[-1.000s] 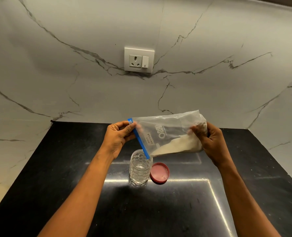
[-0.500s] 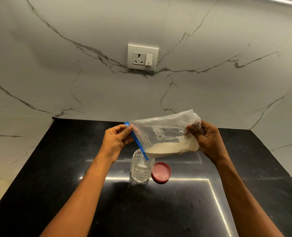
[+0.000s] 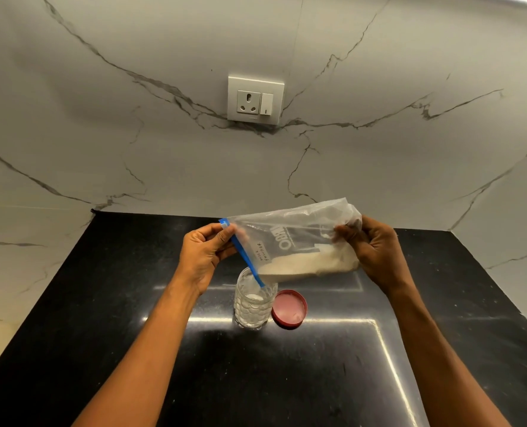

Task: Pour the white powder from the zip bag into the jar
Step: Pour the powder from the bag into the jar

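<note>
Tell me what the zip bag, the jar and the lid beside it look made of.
Clear zip bag with blue seal: thin, crinkled plastic film. Clear dimpled jar: transparent, glossy; glass or hard plastic, unclear which. Round red lid: opaque, probably moulded plastic.

A: Zip bag [image 3: 290, 238], between the hands: clear plastic, blue zip strip [image 3: 243, 257] at the left hand [image 3: 202, 257] end, white block lettering, small white label with dark handwriting.

B: Powder [image 3: 311, 263] near the right hand [image 3: 376, 251]: off-white. Jar [image 3: 254, 303] below the left hand: clear, honeycomb pattern.

A: Lid [image 3: 289, 309] beside it: red rim, pinkish inside. Counter [image 3: 102, 334]: glossy black. Wall [image 3: 132, 134]: white marble, grey veins.
</note>
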Demonstrator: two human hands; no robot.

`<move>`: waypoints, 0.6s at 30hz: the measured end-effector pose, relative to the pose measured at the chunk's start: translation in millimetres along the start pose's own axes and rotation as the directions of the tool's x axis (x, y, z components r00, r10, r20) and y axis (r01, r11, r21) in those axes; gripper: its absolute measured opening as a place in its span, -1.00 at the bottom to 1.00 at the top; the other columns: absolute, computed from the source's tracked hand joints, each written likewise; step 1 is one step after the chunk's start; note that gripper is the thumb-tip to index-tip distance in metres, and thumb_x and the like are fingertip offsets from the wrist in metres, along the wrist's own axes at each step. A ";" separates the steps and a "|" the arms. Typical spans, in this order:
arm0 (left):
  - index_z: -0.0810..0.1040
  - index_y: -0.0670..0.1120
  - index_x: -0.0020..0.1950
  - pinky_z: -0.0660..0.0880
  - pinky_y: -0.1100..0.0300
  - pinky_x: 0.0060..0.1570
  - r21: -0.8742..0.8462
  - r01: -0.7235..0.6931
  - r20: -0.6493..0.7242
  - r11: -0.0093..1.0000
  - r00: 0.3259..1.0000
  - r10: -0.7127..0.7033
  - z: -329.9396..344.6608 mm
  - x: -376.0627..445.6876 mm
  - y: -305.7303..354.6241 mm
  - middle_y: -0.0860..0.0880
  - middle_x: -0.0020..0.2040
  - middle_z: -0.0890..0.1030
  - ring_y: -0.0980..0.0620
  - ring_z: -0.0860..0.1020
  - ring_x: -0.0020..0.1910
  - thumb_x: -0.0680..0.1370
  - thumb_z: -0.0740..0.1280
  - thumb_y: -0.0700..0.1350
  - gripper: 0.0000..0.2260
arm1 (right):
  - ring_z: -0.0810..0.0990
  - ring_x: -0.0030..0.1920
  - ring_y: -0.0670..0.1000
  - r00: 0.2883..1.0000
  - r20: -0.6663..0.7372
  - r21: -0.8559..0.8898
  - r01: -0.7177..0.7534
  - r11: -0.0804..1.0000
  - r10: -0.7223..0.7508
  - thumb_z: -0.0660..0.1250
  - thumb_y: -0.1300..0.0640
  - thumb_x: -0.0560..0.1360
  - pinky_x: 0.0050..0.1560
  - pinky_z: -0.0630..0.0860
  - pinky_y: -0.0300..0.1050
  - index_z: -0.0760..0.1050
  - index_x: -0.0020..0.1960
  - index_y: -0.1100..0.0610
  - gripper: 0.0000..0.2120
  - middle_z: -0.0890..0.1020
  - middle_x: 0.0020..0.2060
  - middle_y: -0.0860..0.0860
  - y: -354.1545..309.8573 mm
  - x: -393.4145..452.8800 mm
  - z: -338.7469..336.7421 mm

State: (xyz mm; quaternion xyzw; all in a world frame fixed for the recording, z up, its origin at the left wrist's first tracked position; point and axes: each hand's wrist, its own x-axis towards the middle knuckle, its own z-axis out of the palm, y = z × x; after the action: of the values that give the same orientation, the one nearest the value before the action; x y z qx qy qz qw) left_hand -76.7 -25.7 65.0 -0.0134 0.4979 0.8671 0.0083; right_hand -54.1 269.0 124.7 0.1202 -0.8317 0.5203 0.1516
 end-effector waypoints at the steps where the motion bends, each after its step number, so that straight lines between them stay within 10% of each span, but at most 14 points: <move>1: 0.64 -0.20 0.02 0.67 0.10 -0.09 -0.001 -0.002 -0.005 1.000 1.000 0.002 -0.3 -0.5 -0.4 -0.12 -0.04 0.72 -0.10 0.70 0.00 0.44 0.40 -0.16 -0.80 | 0.67 -0.10 -0.05 1.000 -0.006 -0.005 0.006 1.000 -0.006 0.31 0.07 0.50 -0.12 0.64 -0.11 0.61 -0.01 0.24 -0.76 0.69 -0.14 0.00 -0.5 -0.1 0.2; 18: 0.62 -0.23 0.05 0.67 0.06 -0.05 -0.021 0.010 0.016 1.000 1.000 -0.009 2.1 -5.7 1.1 -0.15 -0.01 0.72 -0.13 0.70 0.03 0.45 0.39 -0.17 -0.78 | 0.67 -0.09 0.03 0.998 -0.010 -0.060 0.056 0.997 -0.057 0.30 0.03 0.51 -0.08 0.65 0.10 0.60 0.04 0.24 -0.71 0.70 -0.14 0.06 -6.7 -1.3 -6.7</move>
State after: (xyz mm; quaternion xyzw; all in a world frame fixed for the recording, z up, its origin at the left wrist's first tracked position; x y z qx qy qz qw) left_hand -71.1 -24.4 67.2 -0.0090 0.4887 0.8723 0.0162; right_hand -49.6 272.2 132.6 0.1360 -0.8424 0.4913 0.1748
